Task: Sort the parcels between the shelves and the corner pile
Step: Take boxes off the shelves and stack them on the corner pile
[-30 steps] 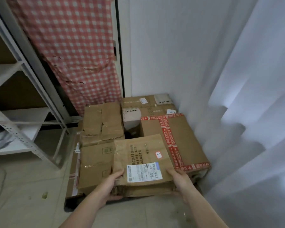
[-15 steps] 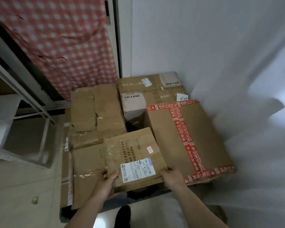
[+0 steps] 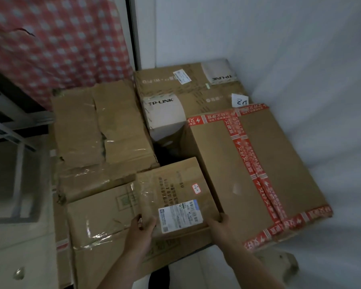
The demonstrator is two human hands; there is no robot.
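Both hands clamp labelled parcel (image 3: 175, 197): left hand (image 3: 143, 226) near-left corner, right hand (image 3: 221, 223) near-right edge. Red-taped box (image 3: 248, 174) touches its right; crushed box (image 3: 104, 126) far-left.

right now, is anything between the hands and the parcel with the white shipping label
Nothing visible. The left hand and right hand both grip the labelled parcel at its near corners, beside the red-taped box.
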